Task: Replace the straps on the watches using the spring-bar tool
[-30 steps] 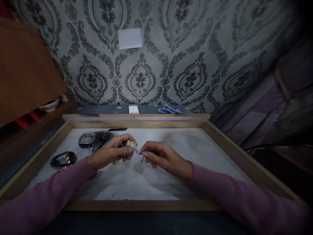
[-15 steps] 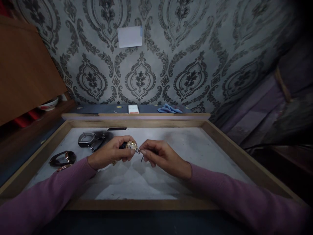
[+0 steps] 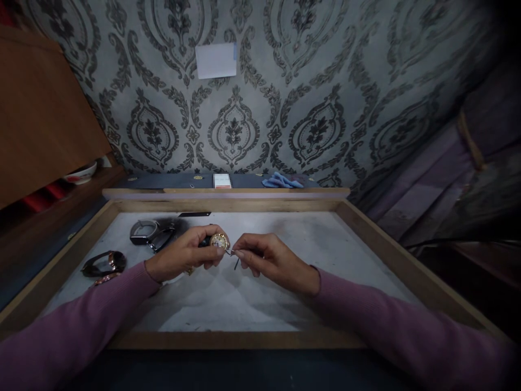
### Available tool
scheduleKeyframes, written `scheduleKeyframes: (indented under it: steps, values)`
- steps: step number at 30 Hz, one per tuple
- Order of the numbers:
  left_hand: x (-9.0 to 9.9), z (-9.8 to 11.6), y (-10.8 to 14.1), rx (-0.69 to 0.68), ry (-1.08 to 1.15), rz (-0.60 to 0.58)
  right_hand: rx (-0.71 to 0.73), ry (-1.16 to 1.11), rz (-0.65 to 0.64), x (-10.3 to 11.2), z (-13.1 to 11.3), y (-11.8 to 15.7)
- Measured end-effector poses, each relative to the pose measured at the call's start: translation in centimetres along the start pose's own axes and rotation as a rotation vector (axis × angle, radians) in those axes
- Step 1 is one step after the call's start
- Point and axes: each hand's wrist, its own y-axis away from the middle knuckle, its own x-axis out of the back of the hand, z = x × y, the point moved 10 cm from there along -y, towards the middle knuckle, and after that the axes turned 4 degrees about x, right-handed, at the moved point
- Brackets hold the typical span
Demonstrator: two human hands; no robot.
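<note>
My left hand (image 3: 187, 252) is closed around a gold-cased wristwatch (image 3: 218, 242), its dial turned up and its dark strap partly hidden by the fingers. Close beside it, my right hand (image 3: 271, 260) pinches a thin, shiny metal piece (image 3: 230, 252) between thumb and fingertips. The tip of that piece reaches the watch's right edge near my left thumb; whether they touch I cannot tell. A narrow dark strip (image 3: 236, 264) hangs below the right fingertips, and its kind is too small to make out. Both hands hover over the white-bottomed wooden tray (image 3: 232, 340).
Left in the tray lie a smartwatch (image 3: 143, 232), a dark-strapped watch (image 3: 163, 239), and a brown watch (image 3: 116, 262) with a rose-gold band (image 3: 106, 279) beside it. A black blade (image 3: 195, 214) lies by the back wall. Behind are a small box (image 3: 222, 181) and blue cloth (image 3: 282, 180).
Both hands keep nearly the same place and hold. The metal piece at my right fingertips has shifted slightly, and the watch is turned a touch.
</note>
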Motion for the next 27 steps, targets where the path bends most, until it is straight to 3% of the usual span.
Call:
scheduleKeyframes:
  steps: [6,13,17,19,21,24,27]
  values:
    - [0.2,0.3,0.2,-0.011,0.009,0.013,0.006,0.695,-0.052,1.5,1.7,-0.1]
    - [-0.3,0.7,0.6,-0.025,-0.048,-0.014,0.053,0.869,-0.109,1.2,2.9,-0.1]
    - [-0.6,0.7,0.6,-0.006,-0.082,-0.008,0.051,0.657,0.008,1.7,1.5,-0.3]
    - [-0.8,0.6,0.6,-0.005,-0.075,-0.021,0.025,0.390,0.067,1.7,0.3,-0.5]
    - [-1.0,0.5,0.6,-0.011,-0.072,-0.039,-0.041,0.064,0.037,0.4,-0.4,-1.0]
    - [-1.1,0.3,0.7,-0.028,-0.102,-0.049,-0.148,-0.208,0.037,-1.2,-0.3,-1.7]
    - [-0.9,0.3,0.7,-0.034,-0.133,-0.028,-0.199,-0.298,0.094,-1.9,0.8,-2.4]
